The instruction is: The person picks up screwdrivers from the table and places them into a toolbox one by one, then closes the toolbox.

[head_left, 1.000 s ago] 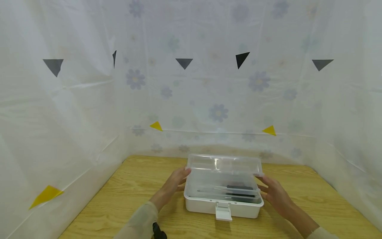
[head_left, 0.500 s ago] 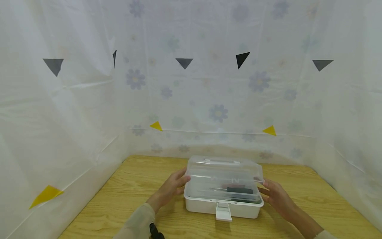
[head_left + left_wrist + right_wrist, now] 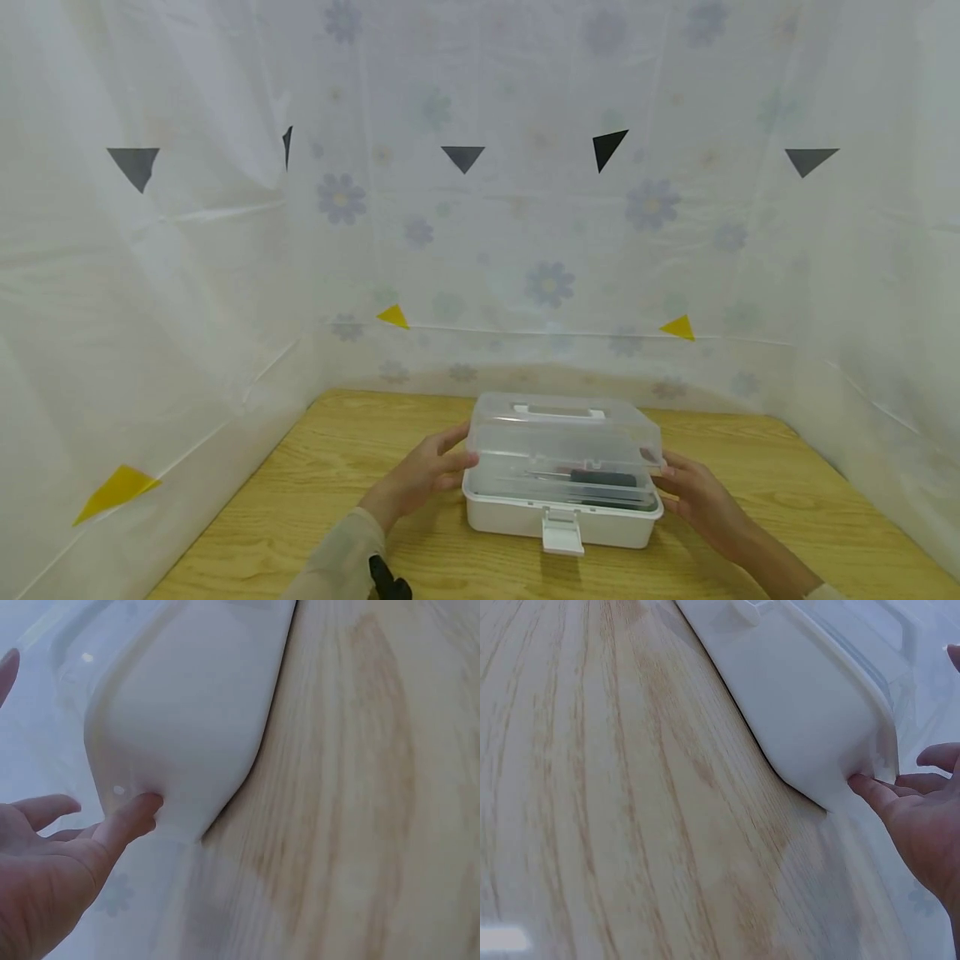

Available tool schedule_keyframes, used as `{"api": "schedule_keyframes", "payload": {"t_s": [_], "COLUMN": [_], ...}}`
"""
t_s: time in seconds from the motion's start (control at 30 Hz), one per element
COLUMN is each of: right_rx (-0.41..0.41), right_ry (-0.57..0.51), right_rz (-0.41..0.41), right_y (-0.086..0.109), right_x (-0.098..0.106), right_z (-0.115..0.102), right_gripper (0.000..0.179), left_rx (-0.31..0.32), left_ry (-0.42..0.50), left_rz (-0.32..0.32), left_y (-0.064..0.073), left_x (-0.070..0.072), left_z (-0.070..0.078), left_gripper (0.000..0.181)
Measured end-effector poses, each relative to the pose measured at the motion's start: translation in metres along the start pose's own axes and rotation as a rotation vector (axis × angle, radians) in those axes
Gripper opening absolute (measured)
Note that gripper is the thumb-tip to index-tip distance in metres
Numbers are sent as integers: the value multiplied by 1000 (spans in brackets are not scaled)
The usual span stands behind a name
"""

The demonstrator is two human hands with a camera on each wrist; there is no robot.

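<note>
On the wooden table stands a white storage box (image 3: 510, 521) whose clear lid (image 3: 558, 429) is tilted partway up from the rear. My left hand (image 3: 420, 475) touches the left end, thumb at the lid's edge and fingers fairly straight; in the left wrist view a fingertip meets the box's white wall (image 3: 180, 712). At the other end my right hand (image 3: 697, 496) has its fingertips at the lid's corner, and one finger rests against the wall in the right wrist view. Inside, seen through clear plastic, lies a black-handled screwdriver (image 3: 603, 477) beside other thin tools.
A white latch (image 3: 562, 533) hangs down at the box's front. A white handle (image 3: 558, 411) sits on the lid. Flower-printed white curtains (image 3: 551, 283) surround the table (image 3: 360, 425) at the back and sides. A black object (image 3: 390, 579) shows by the left sleeve.
The lid has swung down toward the front, bringing its handle into sight. Both hands have moved slightly lower and nearer with it. The box base has stayed put.
</note>
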State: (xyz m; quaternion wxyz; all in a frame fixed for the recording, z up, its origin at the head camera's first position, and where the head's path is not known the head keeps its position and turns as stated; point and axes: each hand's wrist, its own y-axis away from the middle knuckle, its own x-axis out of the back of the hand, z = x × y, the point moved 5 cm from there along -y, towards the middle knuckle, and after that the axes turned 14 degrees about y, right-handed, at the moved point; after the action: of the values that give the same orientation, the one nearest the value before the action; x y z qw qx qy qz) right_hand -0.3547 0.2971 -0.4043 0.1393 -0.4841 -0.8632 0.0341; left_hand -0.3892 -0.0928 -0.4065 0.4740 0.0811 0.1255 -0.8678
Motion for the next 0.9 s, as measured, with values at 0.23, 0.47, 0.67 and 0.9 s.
{"api": "schedule_keyframes", "payload": {"t_s": [0.23,0.47,0.67,0.9], "right_rx": [-27,12,-21,-56], "right_ry": [59,48,65,82], "right_rz": [-9,-58,-56,-63], "right_y": [4,9,11,13], "right_x": [0,1,2,0], "right_z": [4,9,12,10], "right_gripper": [65,62,68,70], "left_rx": [46,68,91,106], "left_ry": [47,47,77,60], "left_rz": [-27,-71,-62,-60], "left_y": [1,3,2,2], "left_x": [5,5,4,3], "left_z": [-1,0,0,0], "left_gripper": [88,97,96,97]}}
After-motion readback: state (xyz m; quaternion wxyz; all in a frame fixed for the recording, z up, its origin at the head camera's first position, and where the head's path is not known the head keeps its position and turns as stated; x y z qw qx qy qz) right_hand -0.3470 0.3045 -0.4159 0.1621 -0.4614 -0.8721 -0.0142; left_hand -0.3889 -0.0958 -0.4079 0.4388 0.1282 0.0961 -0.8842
